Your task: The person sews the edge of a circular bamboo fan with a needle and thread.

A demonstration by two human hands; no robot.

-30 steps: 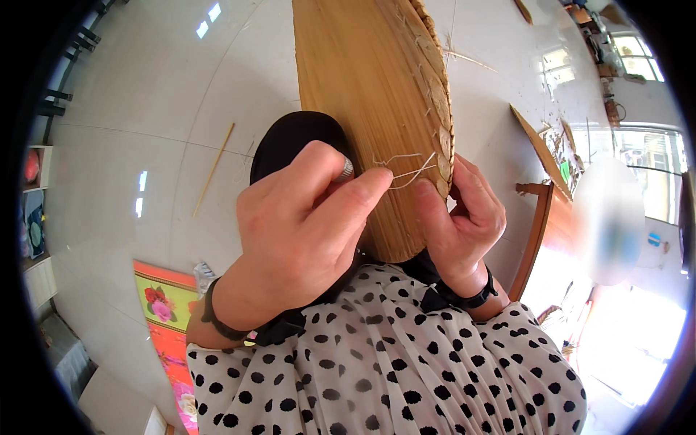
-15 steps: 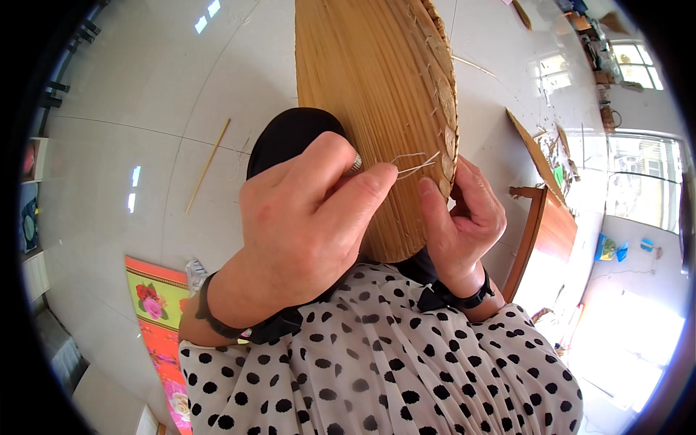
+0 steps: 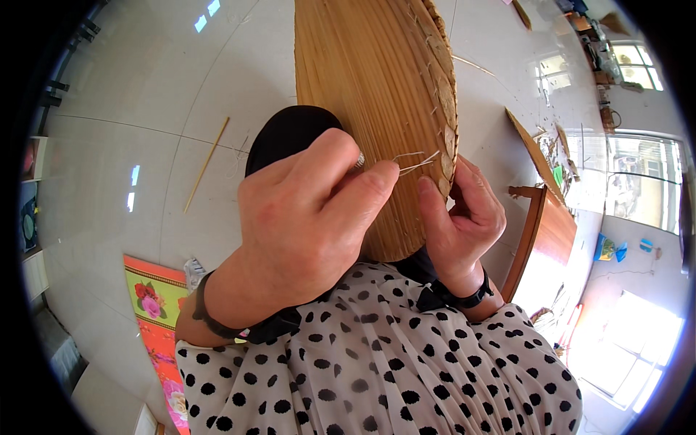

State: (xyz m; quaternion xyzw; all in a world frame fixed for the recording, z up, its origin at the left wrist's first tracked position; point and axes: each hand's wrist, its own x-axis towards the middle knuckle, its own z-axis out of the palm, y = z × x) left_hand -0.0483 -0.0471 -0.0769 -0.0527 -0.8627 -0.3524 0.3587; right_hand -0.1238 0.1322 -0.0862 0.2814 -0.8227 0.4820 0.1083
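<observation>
Across my lap, over a black-clad knee, lies a large tan panel, ribbed like dried palm leaf. A braided rim with visible stitches runs down its right edge. My left hand is closed in a pinch over the panel, with a thin pale thread running from thumb and finger to the rim. A silvery ring or thimble shows on one finger. My right hand grips the panel's edge, thumb on the face and fingers behind, partly hidden. Whether a needle is present I cannot tell.
Glossy tiled floor surrounds me. A thin stick lies at the left, and a bright floral mat at lower left. To the right stand a wooden table and another tan panel, with leaf scraps beside it.
Almost nothing differs. My left hand has shifted very slightly, and my right hand keeps its place on the panel's edge.
</observation>
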